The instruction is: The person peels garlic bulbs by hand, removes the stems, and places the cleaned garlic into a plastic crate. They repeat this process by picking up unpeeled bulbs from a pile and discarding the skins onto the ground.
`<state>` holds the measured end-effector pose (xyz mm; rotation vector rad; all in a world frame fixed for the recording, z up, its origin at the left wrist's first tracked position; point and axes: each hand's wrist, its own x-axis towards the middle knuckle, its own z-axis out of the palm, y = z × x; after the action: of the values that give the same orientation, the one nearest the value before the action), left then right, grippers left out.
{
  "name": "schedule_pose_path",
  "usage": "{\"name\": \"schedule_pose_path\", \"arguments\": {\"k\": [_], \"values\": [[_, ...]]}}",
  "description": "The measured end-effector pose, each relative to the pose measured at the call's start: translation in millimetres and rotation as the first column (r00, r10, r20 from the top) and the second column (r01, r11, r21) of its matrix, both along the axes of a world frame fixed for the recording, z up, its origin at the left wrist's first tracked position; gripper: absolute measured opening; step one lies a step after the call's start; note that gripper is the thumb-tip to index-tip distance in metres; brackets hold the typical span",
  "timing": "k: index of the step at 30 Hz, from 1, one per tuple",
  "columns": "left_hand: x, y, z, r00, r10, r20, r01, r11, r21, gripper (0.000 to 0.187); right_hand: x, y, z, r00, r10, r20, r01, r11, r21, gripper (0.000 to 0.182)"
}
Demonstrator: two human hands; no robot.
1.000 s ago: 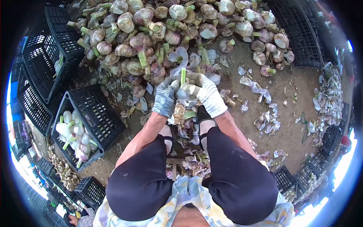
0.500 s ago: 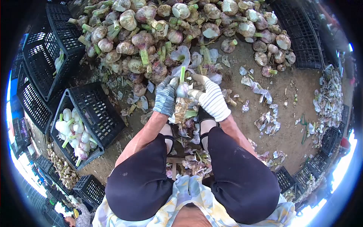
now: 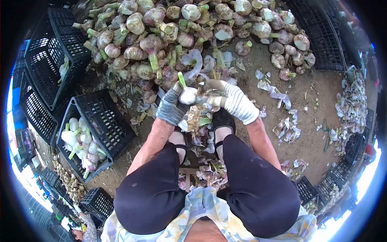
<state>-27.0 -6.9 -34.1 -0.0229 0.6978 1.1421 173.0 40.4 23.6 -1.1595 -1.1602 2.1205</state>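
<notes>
A white garlic bulb (image 3: 188, 96) with a short green stem pointing up and left sits in my left hand (image 3: 171, 105), whose gloved fingers are closed around it. Just right of the bulb is my right hand (image 3: 238, 104), in a striped glove with soiled fingertips. Its fingers reach toward the bulb, but their tips are smeared by motion, so I cannot make out whether they pinch anything. Below the hands, between my feet, lie dry garlic skins (image 3: 209, 172) and a brownish ragged piece (image 3: 194, 116).
A large heap of unpeeled garlic (image 3: 151, 44) lies ahead. At my left stands a black crate (image 3: 115, 117) holding clean white bulbs (image 3: 82, 139), with stacked black crates (image 3: 52, 60) behind it. Loose skins (image 3: 276, 93) litter the ground at right. Another person (image 3: 86, 226) is at lower left.
My hands have moved apart slightly, the right one to the right. The bulb has shifted left with my left hand, looks whiter, and its stem now tilts left.
</notes>
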Motion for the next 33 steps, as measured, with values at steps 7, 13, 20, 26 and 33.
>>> {"name": "schedule_pose_path", "arguments": {"k": [7, 13, 20, 26, 33], "values": [[10.4, 1.2, -6.2, 0.923, 0.06, -0.38, -0.043, 0.998, 0.055, 0.037, -24.6, -18.9, -30.0, 0.846, -0.029, 0.532, -0.249, 0.862, 0.442, 0.025], [6.9, 2.3, -5.4, 0.975, 0.094, -0.203, -0.069, 0.989, 0.13, 0.034, -9.1, -9.7, -33.0, 0.989, -0.136, 0.061, 0.146, 0.966, -0.213, 0.035], [13.7, 0.1, 1.7, 0.9, 0.082, -0.428, -0.018, 0.988, 0.152, 0.026, -37.5, -13.9, -32.3, 0.951, -0.29, -0.104, 0.237, 0.905, -0.354, 0.026], [16.7, 0.8, -6.4, 0.971, 0.237, -0.019, -0.238, 0.969, -0.06, 0.028, -26.1, -17.4, -44.8, 0.921, -0.339, -0.193, 0.21, 0.847, -0.488, 0.032], [17.4, 2.0, 3.2, 0.848, 0.147, -0.51, -0.08, 0.985, 0.152, 0.021, -33.0, -17.0, -26.4, 0.955, -0.29, 0.059, 0.292, 0.956, -0.03, 0.026]]}}
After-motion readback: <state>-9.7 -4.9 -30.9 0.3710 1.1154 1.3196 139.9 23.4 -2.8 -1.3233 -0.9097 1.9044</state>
